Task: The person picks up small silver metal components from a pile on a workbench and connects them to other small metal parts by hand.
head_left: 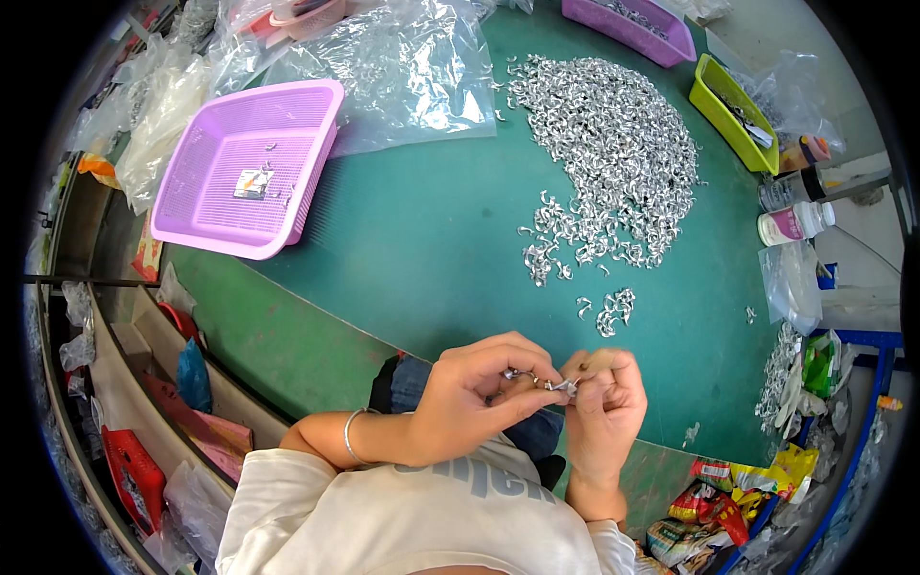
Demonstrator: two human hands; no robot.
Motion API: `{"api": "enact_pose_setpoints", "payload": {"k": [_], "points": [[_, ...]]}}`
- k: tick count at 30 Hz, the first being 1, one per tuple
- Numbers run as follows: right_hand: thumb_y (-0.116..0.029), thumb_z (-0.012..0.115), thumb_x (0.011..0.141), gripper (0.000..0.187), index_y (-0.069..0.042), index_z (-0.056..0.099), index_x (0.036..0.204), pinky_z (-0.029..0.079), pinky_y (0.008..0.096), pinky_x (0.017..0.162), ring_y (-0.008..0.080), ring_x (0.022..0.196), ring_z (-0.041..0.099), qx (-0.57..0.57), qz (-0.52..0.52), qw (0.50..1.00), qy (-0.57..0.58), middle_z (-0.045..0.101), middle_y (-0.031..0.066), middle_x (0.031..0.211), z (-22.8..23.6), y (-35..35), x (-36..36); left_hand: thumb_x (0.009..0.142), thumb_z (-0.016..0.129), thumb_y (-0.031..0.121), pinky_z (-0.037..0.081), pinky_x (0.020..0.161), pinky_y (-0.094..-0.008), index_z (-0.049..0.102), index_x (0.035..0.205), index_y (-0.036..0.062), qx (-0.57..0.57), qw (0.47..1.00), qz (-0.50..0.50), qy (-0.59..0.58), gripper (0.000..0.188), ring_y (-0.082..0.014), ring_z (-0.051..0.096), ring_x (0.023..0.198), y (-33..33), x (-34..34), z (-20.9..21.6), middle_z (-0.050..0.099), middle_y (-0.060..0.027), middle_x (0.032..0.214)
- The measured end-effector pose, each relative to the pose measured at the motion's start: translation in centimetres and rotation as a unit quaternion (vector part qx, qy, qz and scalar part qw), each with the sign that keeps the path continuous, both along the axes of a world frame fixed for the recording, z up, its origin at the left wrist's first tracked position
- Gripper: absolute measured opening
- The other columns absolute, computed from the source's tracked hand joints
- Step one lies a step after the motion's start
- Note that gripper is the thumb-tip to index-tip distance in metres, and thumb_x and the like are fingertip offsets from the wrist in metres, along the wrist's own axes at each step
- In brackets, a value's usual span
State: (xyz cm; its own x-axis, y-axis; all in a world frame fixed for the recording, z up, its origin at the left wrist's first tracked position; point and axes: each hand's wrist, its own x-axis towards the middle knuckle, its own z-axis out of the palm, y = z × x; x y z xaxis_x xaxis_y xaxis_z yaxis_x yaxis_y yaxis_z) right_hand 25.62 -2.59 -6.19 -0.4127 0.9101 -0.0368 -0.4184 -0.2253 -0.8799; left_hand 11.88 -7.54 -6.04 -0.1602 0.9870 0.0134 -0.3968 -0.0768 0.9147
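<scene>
Left hand [479, 393] and right hand [610, 402] pinching metal pieces [566, 387]
The pieces sit between the hands, by the table's [412, 249] near edge; a light, steady pinch should prevent slipping.

So we've got a big green table [412, 225] filling most of the view, and under its near edge our floor [273, 335] is green too, kinda scuffed, showing again over on the lower right. Down the left we have a beige shelf unit [235, 398] split into long bays, and on the right a blue metal rack [870, 422]. Light's bright and pretty even, and up top right there's a pale grey surface [767, 34], wall or floor, we honestly can't tell.
</scene>
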Motion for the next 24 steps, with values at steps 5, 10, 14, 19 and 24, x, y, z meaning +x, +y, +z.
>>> {"api": "enact_pose_setpoints", "payload": {"k": [5,10,14,19,24], "points": [[0.011,0.053,0.078,0.013,0.007,0.05,0.09,0.047,0.0255,0.066,0.015,0.073,0.054,0.06,0.009,0.998,-0.019,0.056,0.0126,0.082,-0.4,-0.3,0.2,0.073,0.063,-0.008,0.039,0.049,-0.0183,0.059,0.09,-0.005,0.034,0.997,0.006,0.062,0.018,-0.0053,0.047,0.065,-0.1,-0.2,-0.4,0.056,-0.0094,0.089],[0.019,0.052,0.073,0.02,0.009,0.051,0.09,0.049,0.0276,0.069,0.0176,0.076,0.055,0.085,0.005,0.995,-0.045,0.056,0.0147,0.083,0.2,-0.7,0.3,0.071,0.064,-0.009,0.037,0.048,-0.018,0.059,0.088,-0.0043,0.069,0.996,0.035,0.051,0.018,-0.0049,0.046,0.062,-0.2,-0.1,-0.5,0.056,-0.0098,0.089],[0.022,0.054,0.069,0.025,0.01,0.052,0.09,0.049,0.0287,0.067,0.0194,0.075,0.056,0.116,-0.002,0.992,-0.055,0.058,0.0162,0.082,0.6,-0.7,0.1,0.069,0.066,-0.01,0.034,0.047,-0.0177,0.06,0.086,-0.0027,0.099,0.99,0.054,0.085,0.019,-0.004,0.042,0.056,-0.2,-0.1,-0.4,0.056,-0.0092,0.086],[0.021,0.058,0.066,0.027,0.01,0.053,0.089,0.049,0.0296,0.063,0.0207,0.073,0.057,0.148,-0.015,0.987,-0.067,0.06,0.017,0.079,0.6,-0.8,0.0,0.068,0.067,-0.01,0.033,0.046,-0.018,0.06,0.085,-0.0014,0.133,0.977,0.082,0.147,0.02,-0.004,0.038,0.052,-0.2,0.0,-0.6,0.056,-0.0078,0.082],[0.019,0.062,0.064,0.028,0.009,0.053,0.089,0.049,0.0297,0.061,0.0211,0.073,0.057,0.177,-0.019,0.981,-0.075,0.06,0.017,0.077,0.7,-0.9,-0.2,0.067,0.066,-0.011,0.033,0.046,-0.0188,0.06,0.083,-0.0011,0.152,0.967,0.102,0.176,0.02,-0.0056,0.038,0.052,-0.4,-0.1,-0.3,0.056,-0.0086,0.082]]}}
